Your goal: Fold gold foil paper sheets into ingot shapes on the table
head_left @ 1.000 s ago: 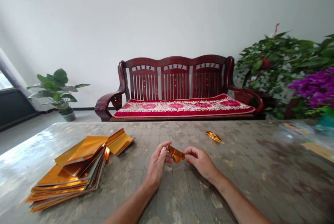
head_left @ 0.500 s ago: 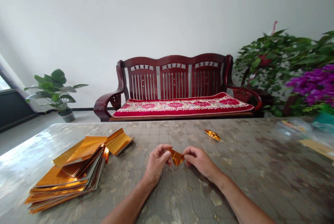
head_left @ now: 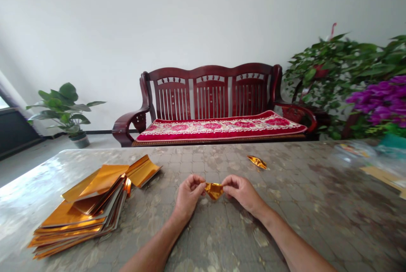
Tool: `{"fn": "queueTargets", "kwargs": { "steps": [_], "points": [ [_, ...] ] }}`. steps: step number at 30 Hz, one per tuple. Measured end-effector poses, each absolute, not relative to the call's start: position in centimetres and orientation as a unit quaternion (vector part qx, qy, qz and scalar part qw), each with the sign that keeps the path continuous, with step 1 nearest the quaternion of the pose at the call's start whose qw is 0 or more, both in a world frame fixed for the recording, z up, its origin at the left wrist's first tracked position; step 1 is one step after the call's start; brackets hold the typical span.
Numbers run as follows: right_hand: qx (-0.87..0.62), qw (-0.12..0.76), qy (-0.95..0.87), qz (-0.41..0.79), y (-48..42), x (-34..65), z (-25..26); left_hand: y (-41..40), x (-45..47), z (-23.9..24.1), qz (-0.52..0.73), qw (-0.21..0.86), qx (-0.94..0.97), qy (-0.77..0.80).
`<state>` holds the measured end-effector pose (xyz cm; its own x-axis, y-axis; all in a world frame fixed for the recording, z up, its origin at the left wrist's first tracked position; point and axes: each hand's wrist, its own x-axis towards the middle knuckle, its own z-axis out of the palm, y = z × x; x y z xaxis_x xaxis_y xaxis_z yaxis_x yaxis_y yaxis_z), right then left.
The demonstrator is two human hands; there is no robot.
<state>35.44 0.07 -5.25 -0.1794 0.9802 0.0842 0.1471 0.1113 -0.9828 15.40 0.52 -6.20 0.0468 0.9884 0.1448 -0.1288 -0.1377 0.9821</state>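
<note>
Between my two hands is a small folded piece of gold foil paper (head_left: pixel 214 191), its lower edge coming to a blunt point. My left hand (head_left: pixel 189 196) pinches its left end between thumb and fingers. The right end is pinched the same way by my right hand (head_left: pixel 241 195). Beyond my right hand, a boat-shaped folded gold piece (head_left: pixel 257 162) lies on the table. To the left sits a thick, uneven stack of gold foil sheets (head_left: pixel 68 217), with a slightly curled sheet (head_left: pixel 142 171) at its far right corner.
The table (head_left: pixel 222 238) has a patterned, glossy cover. Clear plastic packaging (head_left: pixel 355 152) and a tan flat piece (head_left: pixel 382 177) lie at its right. Behind stands a dark red wooden bench (head_left: pixel 211 94), with potted plants (head_left: pixel 68 109) on either side.
The foil piece has turned from tilted to nearly level, its ends held at about the same height. Both hands keep their pinch. The whole view has shifted slightly.
</note>
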Motion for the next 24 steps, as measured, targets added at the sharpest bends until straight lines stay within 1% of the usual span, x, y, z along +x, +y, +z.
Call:
{"fn": "queueTargets", "kwargs": {
  "steps": [4, 8, 10, 13, 17, 21, 24],
  "points": [
    [-0.479, 0.474, -0.589, 0.445, 0.3, 35.4, -5.3, 0.6, 15.1, -6.5, 0.553, 0.438, 0.543, 0.455],
    [-0.488, 0.487, -0.601, 0.405, 0.3, 35.5, -5.1, 0.5, 14.9, -6.1, 0.553, 0.353, 0.585, 0.477],
    [-0.486, 0.494, -0.603, 0.395, 0.2, 35.6, -5.2, 0.6, 14.9, -6.1, 0.551, 0.331, 0.600, 0.477],
    [-0.485, 0.496, -0.604, 0.392, 0.3, 35.9, -5.6, 0.7, 14.8, -6.7, 0.546, 0.347, 0.604, 0.466],
    [-0.496, 0.473, -0.619, 0.383, 0.3, 36.1, -5.9, 1.0, 14.7, -7.6, 0.536, 0.358, 0.604, 0.468],
    [-0.516, 0.447, -0.661, 0.311, 0.0, 36.2, -5.7, 1.2, 14.9, -7.8, 0.537, 0.353, 0.605, 0.471],
    [-0.537, 0.438, -0.675, 0.254, 0.0, 36.6, -5.5, 1.4, 15.2, -8.0, 0.532, 0.394, 0.593, 0.458]
  ]
}}
